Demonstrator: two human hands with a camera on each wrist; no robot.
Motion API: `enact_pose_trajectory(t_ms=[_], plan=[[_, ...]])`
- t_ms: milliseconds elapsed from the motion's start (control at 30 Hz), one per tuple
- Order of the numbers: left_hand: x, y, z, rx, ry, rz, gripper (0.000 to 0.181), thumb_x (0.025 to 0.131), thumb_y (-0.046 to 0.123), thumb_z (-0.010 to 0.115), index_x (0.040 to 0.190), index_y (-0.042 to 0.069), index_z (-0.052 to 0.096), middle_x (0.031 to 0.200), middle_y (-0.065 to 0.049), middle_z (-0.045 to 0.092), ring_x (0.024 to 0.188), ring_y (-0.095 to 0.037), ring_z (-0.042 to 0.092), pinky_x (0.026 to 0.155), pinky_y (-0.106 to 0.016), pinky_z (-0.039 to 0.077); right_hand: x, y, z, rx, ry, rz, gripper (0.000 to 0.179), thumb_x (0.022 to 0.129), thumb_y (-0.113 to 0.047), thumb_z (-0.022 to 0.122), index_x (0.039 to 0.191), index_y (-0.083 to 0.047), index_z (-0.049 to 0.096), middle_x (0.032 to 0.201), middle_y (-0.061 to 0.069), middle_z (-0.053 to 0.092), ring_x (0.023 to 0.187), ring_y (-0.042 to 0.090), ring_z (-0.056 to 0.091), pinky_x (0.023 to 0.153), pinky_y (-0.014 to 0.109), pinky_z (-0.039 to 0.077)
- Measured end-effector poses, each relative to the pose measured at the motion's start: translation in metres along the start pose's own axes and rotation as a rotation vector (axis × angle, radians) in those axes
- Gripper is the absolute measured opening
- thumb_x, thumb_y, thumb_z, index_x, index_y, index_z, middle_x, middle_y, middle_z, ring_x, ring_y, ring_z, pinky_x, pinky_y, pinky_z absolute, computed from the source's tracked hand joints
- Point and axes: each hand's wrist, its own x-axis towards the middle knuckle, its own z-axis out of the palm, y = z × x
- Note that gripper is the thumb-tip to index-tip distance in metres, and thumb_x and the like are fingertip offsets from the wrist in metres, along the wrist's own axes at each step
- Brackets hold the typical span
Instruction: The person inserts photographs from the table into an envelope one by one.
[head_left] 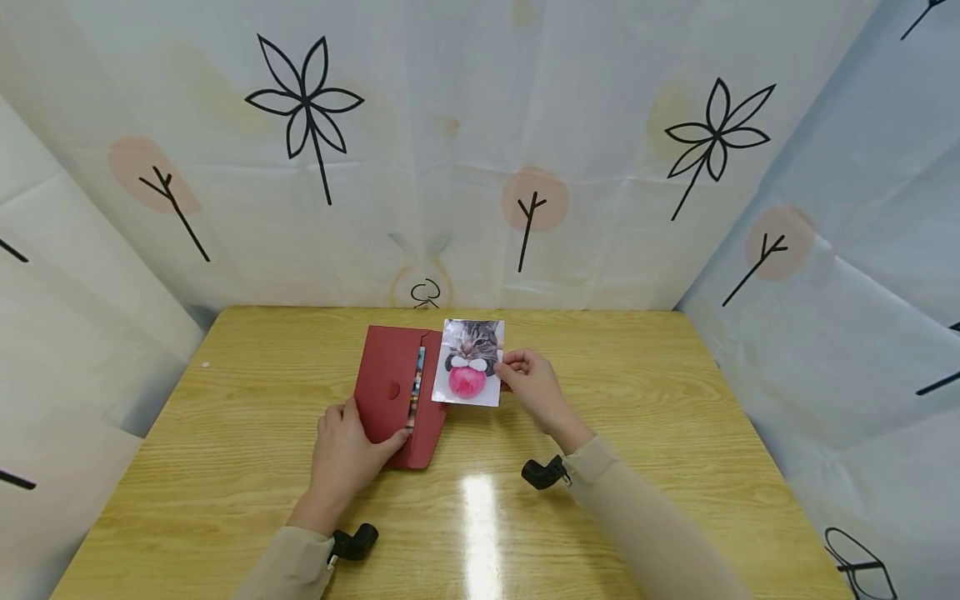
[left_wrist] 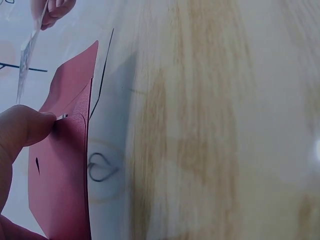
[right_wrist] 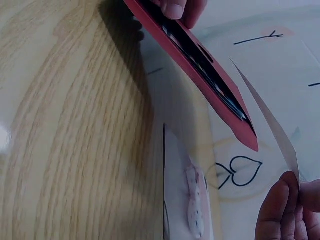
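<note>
My left hand (head_left: 345,454) grips a red paper envelope (head_left: 384,367) by its lower left part, with the thumb lying at the opening. The envelope's flap is unfolded toward the right. Inside the slot, the coloured edges of several cards or photos (head_left: 416,385) show. In my right hand (head_left: 536,393) a photo (head_left: 468,381) is pinched at its right edge. It pictures a cat's face above a pink fluffy ball and stands beside the envelope's flap. From the right wrist view, the photo (right_wrist: 272,125) is seen nearly edge-on, apart from the envelope (right_wrist: 200,70).
A glossy wood-grain table (head_left: 637,392) lies beneath both hands. White cloth with drawn plants (head_left: 450,125) hangs behind it and along both sides. Black wrist devices (head_left: 543,473) are worn at both cuffs.
</note>
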Motion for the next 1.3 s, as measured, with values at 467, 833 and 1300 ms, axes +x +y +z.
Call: enact_pose_trajectory(t_ms=[467,833,1300], plan=[[0.0,0.005,-0.001,0.002,-0.005,-0.002,0.107,0.073,0.059,0.075,0.14,-0.013,0.032,0.124,-0.029,0.041,0.112,-0.042,0.039,0.086,-0.054,0.044,-0.003,0.013,0.024,-0.004,-0.075,-0.02,0.021,0.092,-0.004,0.063,0.106,0.009,0.055,0.088,0.014,0.06,0.072,0.022,0.062,0.08,0.053,0.052],[0.0,0.006,-0.001,0.017,-0.017,-0.015,0.105,0.074,0.055,0.076,0.141,-0.012,0.031,0.126,-0.029,0.04,0.113,-0.042,0.038,0.086,-0.054,0.045,-0.007,0.018,0.04,-0.085,-0.025,-0.056,0.026,0.089,-0.006,0.067,0.108,0.007,0.054,0.089,0.015,0.059,0.077,0.032,0.065,0.073,0.047,0.055],[-0.001,0.006,0.0,0.03,-0.016,-0.009,0.105,0.073,0.055,0.076,0.14,-0.013,0.032,0.126,-0.03,0.04,0.114,-0.043,0.038,0.089,-0.055,0.044,-0.01,0.014,0.067,-0.165,-0.062,-0.095,0.03,0.088,-0.001,0.062,0.117,0.005,0.055,0.09,0.014,0.063,0.076,0.019,0.064,0.066,0.029,0.054]])
